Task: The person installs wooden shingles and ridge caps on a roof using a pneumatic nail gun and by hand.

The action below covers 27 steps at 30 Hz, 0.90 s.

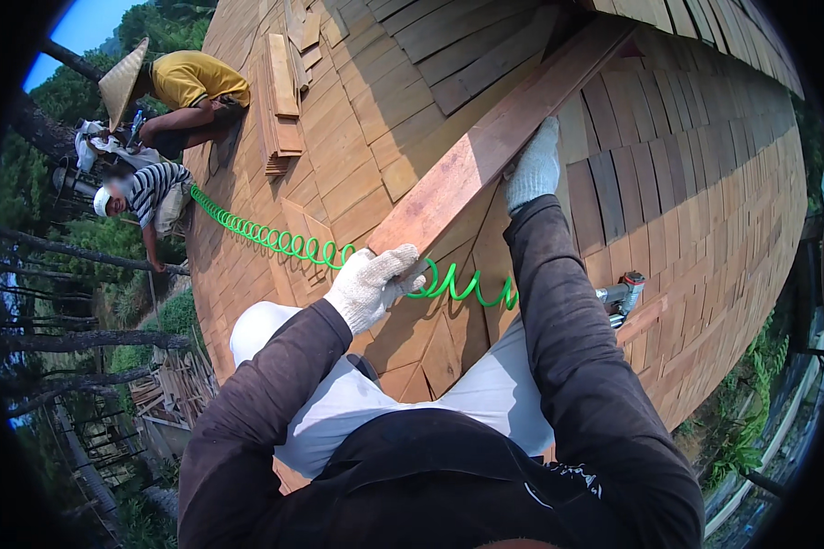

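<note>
A long reddish wooden board [485,146] runs diagonally from my lap up to the upper edge of shingles at the top. My left hand [375,284], in a knitted off-white glove, grips the near end of the board. My right hand [536,165], gloved too, holds the board's right edge farther up, its fingertips partly hidden by the wood. A coiled green air hose [275,242] passes beneath the near end of the board toward a pneumatic nail gun [627,293], which lies to the right of my right forearm.
I sit on a curved shingled roof [723,256]. A stack of loose shingles [282,101] lies upper left. A person in yellow with a conical hat [197,87] and another in stripes [156,197] are at the left edge, beside trees and a drop. An overhanging shingled edge [677,23] is at top right.
</note>
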Each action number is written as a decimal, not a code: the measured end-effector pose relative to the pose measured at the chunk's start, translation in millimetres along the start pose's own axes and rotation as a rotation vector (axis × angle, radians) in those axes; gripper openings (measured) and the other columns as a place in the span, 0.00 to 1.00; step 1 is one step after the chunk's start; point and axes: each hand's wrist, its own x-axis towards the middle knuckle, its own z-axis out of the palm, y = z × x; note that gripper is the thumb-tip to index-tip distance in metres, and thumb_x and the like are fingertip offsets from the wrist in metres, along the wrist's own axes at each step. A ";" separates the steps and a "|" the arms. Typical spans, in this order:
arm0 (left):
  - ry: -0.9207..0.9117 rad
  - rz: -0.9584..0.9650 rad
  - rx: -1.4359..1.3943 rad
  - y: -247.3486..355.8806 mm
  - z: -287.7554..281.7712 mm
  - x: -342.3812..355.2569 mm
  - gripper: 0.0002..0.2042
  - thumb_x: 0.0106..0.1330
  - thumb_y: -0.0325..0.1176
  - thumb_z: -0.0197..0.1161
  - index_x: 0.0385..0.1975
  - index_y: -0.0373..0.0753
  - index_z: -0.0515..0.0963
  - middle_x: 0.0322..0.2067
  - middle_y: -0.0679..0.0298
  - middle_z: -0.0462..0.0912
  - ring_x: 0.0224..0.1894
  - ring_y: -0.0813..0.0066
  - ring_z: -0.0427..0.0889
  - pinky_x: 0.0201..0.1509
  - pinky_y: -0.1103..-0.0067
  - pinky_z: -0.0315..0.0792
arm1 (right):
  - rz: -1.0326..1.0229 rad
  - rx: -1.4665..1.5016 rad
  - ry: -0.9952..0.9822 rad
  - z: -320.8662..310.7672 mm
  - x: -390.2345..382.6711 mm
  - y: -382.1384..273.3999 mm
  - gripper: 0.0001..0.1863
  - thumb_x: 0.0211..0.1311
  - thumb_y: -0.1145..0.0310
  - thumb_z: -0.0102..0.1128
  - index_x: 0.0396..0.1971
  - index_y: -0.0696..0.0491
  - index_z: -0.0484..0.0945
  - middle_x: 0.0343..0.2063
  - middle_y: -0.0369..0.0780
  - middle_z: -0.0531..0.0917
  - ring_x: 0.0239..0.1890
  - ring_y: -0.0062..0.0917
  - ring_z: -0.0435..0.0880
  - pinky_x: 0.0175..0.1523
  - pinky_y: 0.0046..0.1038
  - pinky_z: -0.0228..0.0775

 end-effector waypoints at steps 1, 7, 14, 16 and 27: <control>0.002 0.006 0.001 0.0 -0.6 -0.1 0.11 0.72 0.31 0.67 0.49 0.34 0.80 0.41 0.60 0.85 0.39 0.72 0.85 0.44 0.74 0.82 | 0.005 -0.014 0.026 2.5 -2.9 -5.4 0.30 0.74 0.45 0.52 0.67 0.49 0.72 0.62 0.44 0.76 0.60 0.35 0.79 0.61 0.34 0.74; 0.041 0.024 -0.027 3.3 1.8 -3.7 0.11 0.72 0.31 0.66 0.48 0.32 0.80 0.41 0.59 0.84 0.41 0.72 0.84 0.44 0.74 0.82 | -0.146 -0.085 0.175 -16.0 -3.3 -70.9 0.30 0.66 0.57 0.67 0.61 0.55 0.70 0.56 0.47 0.76 0.52 0.39 0.80 0.52 0.39 0.76; 0.018 0.003 -0.045 5.1 1.8 0.3 0.11 0.71 0.29 0.67 0.49 0.33 0.79 0.42 0.60 0.84 0.41 0.71 0.85 0.45 0.72 0.83 | -0.190 -0.267 0.039 -115.7 -6.9 -120.6 0.24 0.69 0.59 0.66 0.58 0.56 0.75 0.49 0.45 0.81 0.46 0.31 0.84 0.49 0.30 0.78; 0.018 0.009 -0.049 2.9 3.2 4.1 0.11 0.71 0.29 0.67 0.49 0.33 0.79 0.43 0.60 0.85 0.42 0.70 0.85 0.46 0.71 0.83 | -0.152 -0.289 0.080 -152.6 -13.3 -116.5 0.20 0.70 0.59 0.65 0.54 0.55 0.77 0.43 0.42 0.82 0.40 0.28 0.84 0.44 0.28 0.79; -0.004 0.016 0.002 -2.7 -8.5 5.0 0.22 0.70 0.31 0.68 0.61 0.31 0.72 0.53 0.52 0.81 0.54 0.56 0.84 0.57 0.61 0.81 | 0.061 -0.806 0.608 -392.8 -70.7 -24.6 0.39 0.63 0.51 0.71 0.61 0.69 0.71 0.51 0.51 0.82 0.50 0.31 0.82 0.55 0.31 0.74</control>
